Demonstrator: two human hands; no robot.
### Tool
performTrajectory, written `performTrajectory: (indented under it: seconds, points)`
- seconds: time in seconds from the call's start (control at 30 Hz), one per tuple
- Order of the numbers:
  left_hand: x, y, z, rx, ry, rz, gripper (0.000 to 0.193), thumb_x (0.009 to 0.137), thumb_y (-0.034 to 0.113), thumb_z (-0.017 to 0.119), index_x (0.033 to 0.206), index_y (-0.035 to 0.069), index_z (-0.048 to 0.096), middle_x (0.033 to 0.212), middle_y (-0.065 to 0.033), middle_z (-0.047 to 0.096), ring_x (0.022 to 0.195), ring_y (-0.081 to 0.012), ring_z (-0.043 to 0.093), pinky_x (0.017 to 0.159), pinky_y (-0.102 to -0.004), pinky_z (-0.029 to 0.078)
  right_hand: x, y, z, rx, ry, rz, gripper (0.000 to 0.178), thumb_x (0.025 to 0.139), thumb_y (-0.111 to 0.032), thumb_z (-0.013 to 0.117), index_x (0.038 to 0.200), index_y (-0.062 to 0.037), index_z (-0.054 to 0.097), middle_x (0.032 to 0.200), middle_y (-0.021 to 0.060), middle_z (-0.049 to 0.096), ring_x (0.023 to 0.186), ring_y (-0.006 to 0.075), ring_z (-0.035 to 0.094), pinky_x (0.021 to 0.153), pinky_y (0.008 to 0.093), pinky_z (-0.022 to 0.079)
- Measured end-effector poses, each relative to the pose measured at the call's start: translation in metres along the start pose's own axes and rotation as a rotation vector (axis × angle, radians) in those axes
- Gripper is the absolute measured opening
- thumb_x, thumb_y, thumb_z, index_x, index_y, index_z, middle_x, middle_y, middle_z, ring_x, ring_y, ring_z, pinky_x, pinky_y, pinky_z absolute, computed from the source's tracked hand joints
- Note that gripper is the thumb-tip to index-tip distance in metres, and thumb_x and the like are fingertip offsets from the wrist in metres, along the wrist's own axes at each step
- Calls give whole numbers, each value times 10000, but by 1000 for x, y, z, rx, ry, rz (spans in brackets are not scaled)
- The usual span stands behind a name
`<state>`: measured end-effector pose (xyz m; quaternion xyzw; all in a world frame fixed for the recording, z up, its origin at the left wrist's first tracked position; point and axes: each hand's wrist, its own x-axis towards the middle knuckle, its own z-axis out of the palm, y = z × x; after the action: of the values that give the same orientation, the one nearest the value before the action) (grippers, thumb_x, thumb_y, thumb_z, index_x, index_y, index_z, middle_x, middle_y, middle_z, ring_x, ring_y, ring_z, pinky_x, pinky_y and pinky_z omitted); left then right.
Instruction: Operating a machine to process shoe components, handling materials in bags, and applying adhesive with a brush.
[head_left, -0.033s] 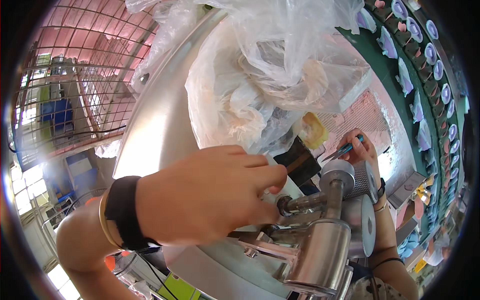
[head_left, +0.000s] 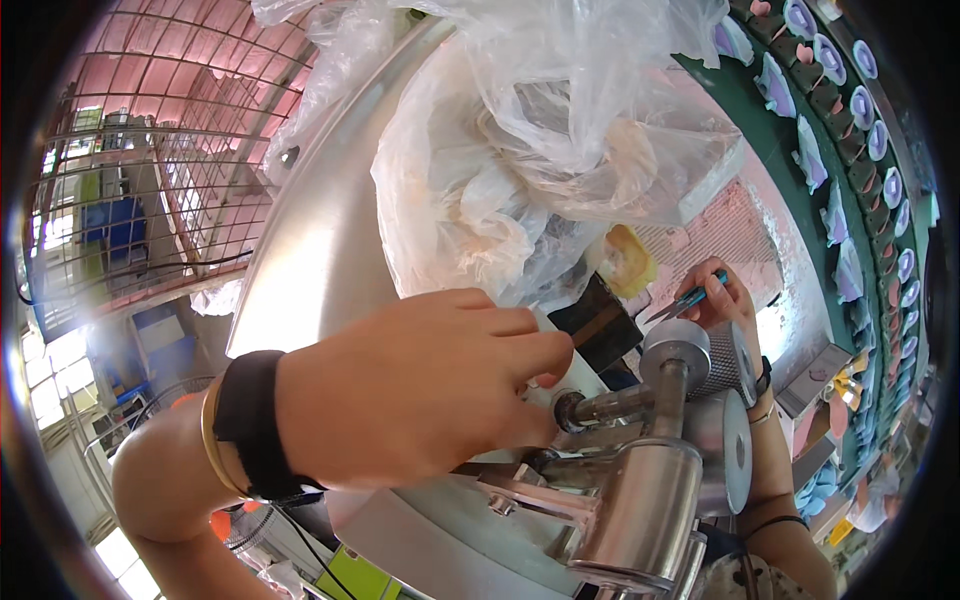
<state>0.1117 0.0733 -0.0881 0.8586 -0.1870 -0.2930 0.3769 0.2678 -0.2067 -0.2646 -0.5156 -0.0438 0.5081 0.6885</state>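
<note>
My left hand (head_left: 425, 385) is bent palm down beside the metal machine (head_left: 640, 515), its fingers curled toward a dark round knob (head_left: 568, 410) on a shaft. Its fingertips are partly hidden, so what they grip, if anything, does not show. Beyond the machine's knurled roller (head_left: 730, 362), my right hand (head_left: 728, 298) is closed round a small pair of thread snips (head_left: 690, 297) with teal handles. The blades point left, just above the machine's round metal head (head_left: 676, 345). Rollers hide part of my right wrist.
Crumpled clear plastic bags (head_left: 480, 200) cover the metal table (head_left: 290, 260) ahead. A dark box (head_left: 597, 325) and a yellowish roll (head_left: 628, 262) sit beside them. At the right runs a green conveyor (head_left: 780, 140) carrying lilac shoe parts (head_left: 775, 85). A wire mesh cage (head_left: 190, 150) stands left.
</note>
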Motion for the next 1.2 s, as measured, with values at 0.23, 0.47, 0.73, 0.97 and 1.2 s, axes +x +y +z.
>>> performTrajectory:
  seconds: [0.23,0.47,0.73,0.97,1.2]
  points:
    - [0,-3,1,19,-62,-2,510,597,151,759,1094,206,661,1139,-46,557,1003,-241,563,869,-377,443,2,4,-2,16,12,13,204,986,-259,559,994,-57,529,945,92,623,745,111,584,719,269,488]
    - [2,-1,2,102,-41,22,315,777,144,626,1085,204,647,1067,-38,600,952,-236,599,808,-357,476,9,11,-6,63,-56,-17,209,994,-256,548,997,-48,528,953,99,626,744,111,588,721,264,487]
    - [1,0,3,110,-34,2,282,786,131,626,1062,186,636,1087,-28,615,978,-222,607,810,-347,487,10,9,-8,69,-68,-30,217,993,-263,552,1001,-48,529,959,106,632,749,115,597,728,269,499]
    - [-3,-4,8,124,39,-16,295,689,147,657,983,170,651,1117,-30,620,996,-221,621,793,-343,495,12,10,-7,66,-66,-20,221,985,-269,568,1002,-52,530,957,101,630,752,115,598,730,267,499]
    - [-2,-4,9,38,65,-13,358,703,139,648,1053,203,683,1097,-29,620,934,-211,618,777,-334,490,13,14,-7,79,-74,-19,222,985,-268,567,1006,-51,530,957,101,628,750,113,595,729,264,493]
